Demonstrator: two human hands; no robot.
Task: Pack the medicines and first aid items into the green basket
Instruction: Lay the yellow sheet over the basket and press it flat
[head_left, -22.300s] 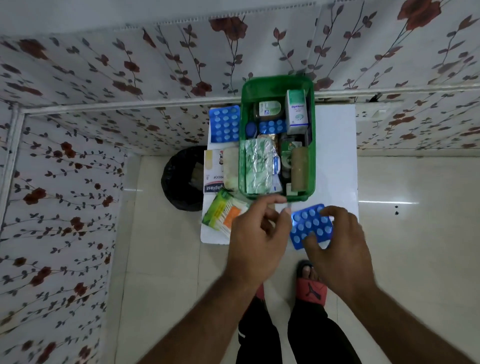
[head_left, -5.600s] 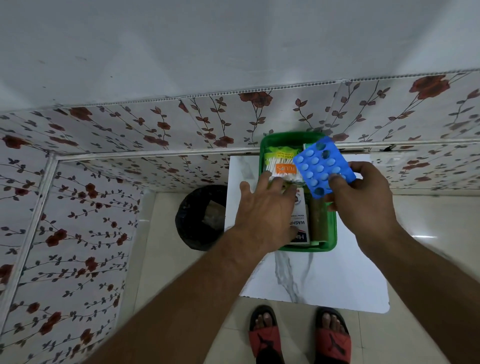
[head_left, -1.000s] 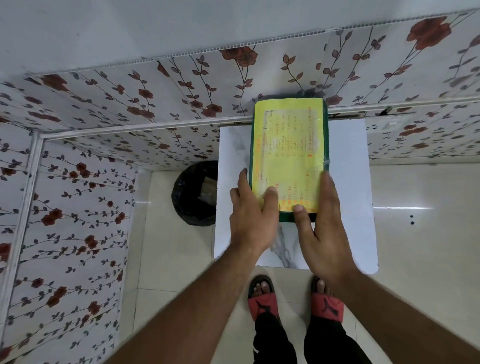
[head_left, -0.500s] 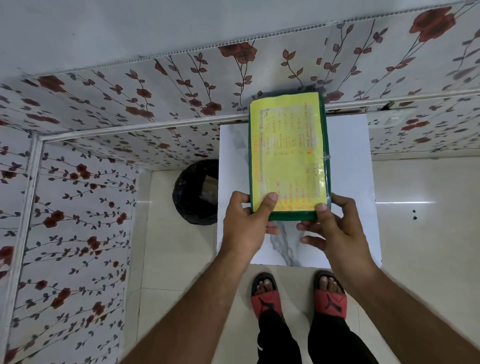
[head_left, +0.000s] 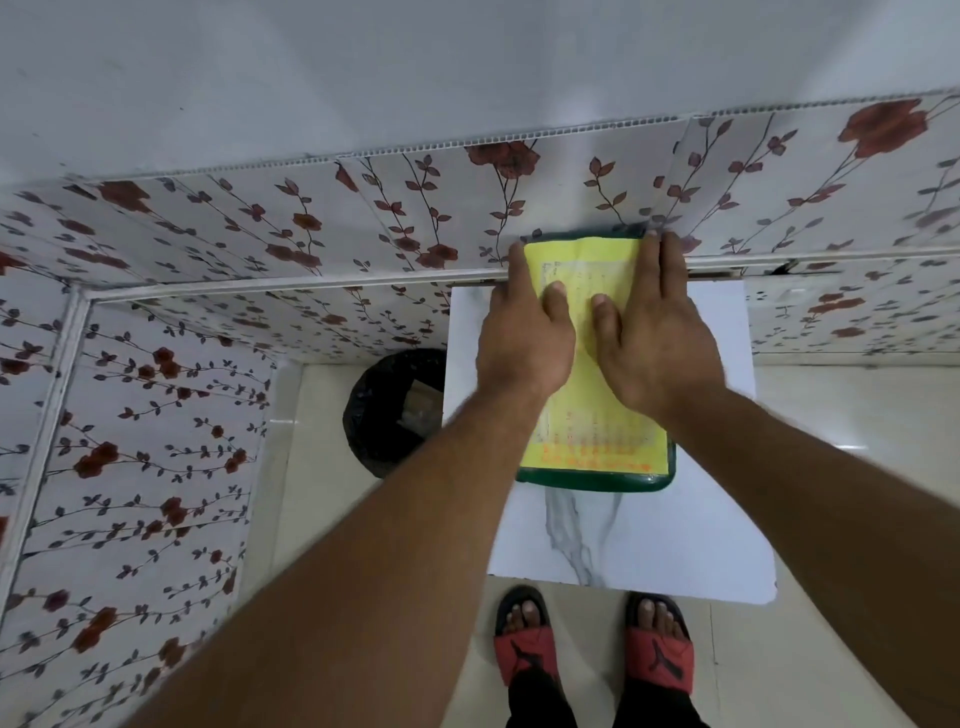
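The green basket (head_left: 592, 480) stands on the small white marble table (head_left: 685, 540), pushed back against the wall. A green lid with a yellow printed sheet (head_left: 597, 431) covers its top, so the medicines inside are hidden. My left hand (head_left: 524, 338) lies flat on the far left part of the lid, fingers stretched along its left edge. My right hand (head_left: 654, 338) lies flat on the far right part, fingertips at the far right corner. Both thumbs rest on the yellow sheet. Neither hand holds anything.
A black-lined waste bin (head_left: 389, 415) stands on the floor just left of the table. Flower-patterned wall panels (head_left: 363, 218) close off the back and left. My feet in red sandals (head_left: 524, 654) are at the table's near edge.
Half a second ago both hands gripped the near end of the lidded basket. It now rests further back on the table, and both hands have moved to the far half of the lid.
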